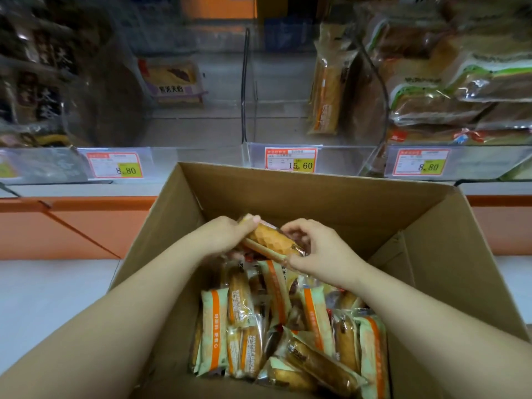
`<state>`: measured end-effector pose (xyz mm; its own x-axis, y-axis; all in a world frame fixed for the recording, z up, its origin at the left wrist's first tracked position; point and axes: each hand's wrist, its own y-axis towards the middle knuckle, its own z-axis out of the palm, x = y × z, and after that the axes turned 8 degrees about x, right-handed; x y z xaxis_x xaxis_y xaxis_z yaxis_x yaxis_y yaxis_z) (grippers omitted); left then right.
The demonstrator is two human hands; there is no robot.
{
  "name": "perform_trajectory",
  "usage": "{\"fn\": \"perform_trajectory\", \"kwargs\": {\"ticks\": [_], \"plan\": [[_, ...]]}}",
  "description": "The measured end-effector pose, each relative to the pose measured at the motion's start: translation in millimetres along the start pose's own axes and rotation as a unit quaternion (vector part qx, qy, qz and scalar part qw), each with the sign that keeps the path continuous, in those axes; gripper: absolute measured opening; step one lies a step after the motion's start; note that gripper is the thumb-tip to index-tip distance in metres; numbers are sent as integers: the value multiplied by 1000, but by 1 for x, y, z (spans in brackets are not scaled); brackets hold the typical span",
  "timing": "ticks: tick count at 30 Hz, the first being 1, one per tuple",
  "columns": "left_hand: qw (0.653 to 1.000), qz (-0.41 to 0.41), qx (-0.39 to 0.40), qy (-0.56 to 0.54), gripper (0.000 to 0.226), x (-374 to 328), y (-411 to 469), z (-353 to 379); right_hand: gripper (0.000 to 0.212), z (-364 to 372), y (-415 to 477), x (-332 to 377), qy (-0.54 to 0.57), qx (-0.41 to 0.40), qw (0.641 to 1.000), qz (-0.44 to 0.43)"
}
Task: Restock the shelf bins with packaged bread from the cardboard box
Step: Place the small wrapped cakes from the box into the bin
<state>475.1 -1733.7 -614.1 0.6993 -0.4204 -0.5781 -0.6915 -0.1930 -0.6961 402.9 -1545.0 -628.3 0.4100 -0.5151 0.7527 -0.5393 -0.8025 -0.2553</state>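
An open cardboard box (339,197) stands in front of me, filled with several packaged waffle breads (241,326) in clear and orange-striped wrappers. Both hands are inside the box, over its far end. My left hand (227,231) grips the far end of one packaged bread (270,240), and my right hand (313,251) pinches its near end. The pack is lifted a little above the pile and lies slanted. Behind the box runs the shelf with clear bins; the middle bin (288,156), priced 15.60, holds a couple of upright packs (328,90) at its right side.
The left bin (161,159) holds one purple-labelled pack (172,82) at the back. The right bin (466,159) is stacked with bagged sliced bread (449,90). Dark packs (37,70) fill the far left. An orange ledge (86,223) runs below the shelf, above pale floor.
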Motion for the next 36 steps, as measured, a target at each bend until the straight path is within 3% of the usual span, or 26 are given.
{"fn": "perform_trajectory", "kwargs": {"ticks": [3, 6, 9, 11, 16, 21, 23, 26, 31, 35, 36], "plan": [[988, 33, -15, -153, 37, 1, -2, -4, 48, 12, 1, -1, 35, -8, 998, -44], [993, 56, -89, -53, 25, 4, -1, -10, 46, 12, 9, -22, 102, 43, 994, 14], [987, 65, -135, 57, 27, 5, -4, -12, 50, 11, 16, -54, -34, 127, 985, 116], [985, 61, -134, 88, 30, 5, -6, -10, 51, 16, 19, -68, -150, 185, 956, 169], [980, 68, -135, 132, 35, 5, -8, -11, 38, 46, 23, -95, -181, 238, 931, 208], [977, 79, -130, 150, 39, 4, -6, -10, 73, 61, 18, -111, -185, 287, 908, 243], [975, 83, -128, 162, 39, 3, -6, -9, 74, 63, 19, -107, -209, 304, 899, 234], [972, 88, -126, 180, 41, 2, -7, -10, 57, 51, 24, -89, -257, 299, 897, 198], [969, 101, -122, 190, 42, -3, -12, -13, 57, -12, 20, -28, -300, 207, 927, 84], [971, 105, -107, 185, 40, -8, -23, -13, 35, -59, -6, 20, -295, 146, 944, -38], [971, 108, -108, 182, 39, -11, -27, -16, 37, -68, -14, 29, -290, 130, 946, -63]]}}
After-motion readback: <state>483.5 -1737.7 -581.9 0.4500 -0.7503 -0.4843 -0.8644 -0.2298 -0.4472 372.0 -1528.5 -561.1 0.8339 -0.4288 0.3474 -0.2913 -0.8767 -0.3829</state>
